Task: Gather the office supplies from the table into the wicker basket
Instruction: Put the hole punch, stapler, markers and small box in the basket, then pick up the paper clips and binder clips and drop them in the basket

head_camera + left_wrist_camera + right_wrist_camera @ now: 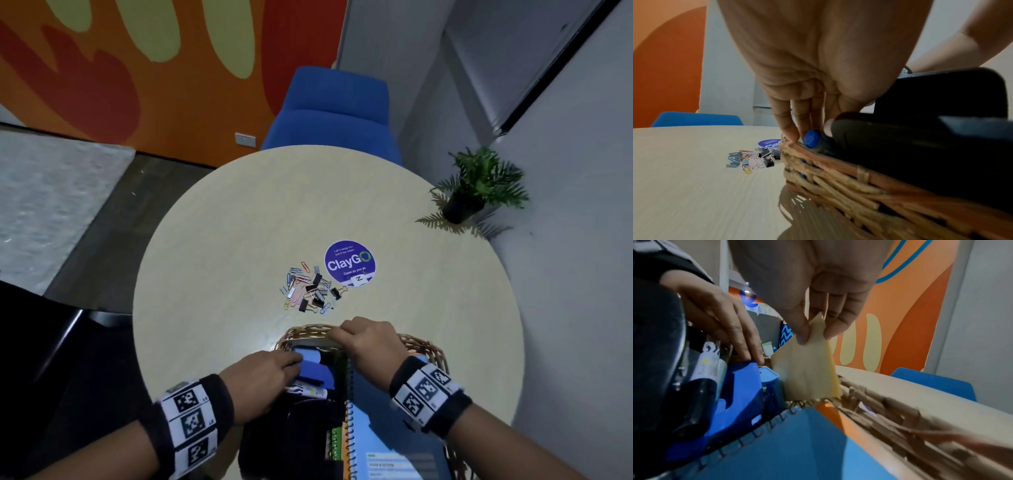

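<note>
Clips (310,287) are heaped on the desk (222,240) just beyond the wicker basket (424,346); a yellow pad (807,373) is pinched by the nearer right hand (368,341), while basket contents are pressed by the left hand (260,380), fingers straight.

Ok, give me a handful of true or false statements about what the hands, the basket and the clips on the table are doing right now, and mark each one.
1. The right hand pinches a pale yellow pad at the wicker basket. True.
2. The pile of clips is already in the basket. False: it lies on the table, beyond the basket.
3. The left hand rests its fingers on blue items inside the basket. True.
4. A spiral notebook with a blue cover lies in the basket. True.
5. The potted plant stands in the middle of the table. False: it stands at the table's far right edge.
</note>
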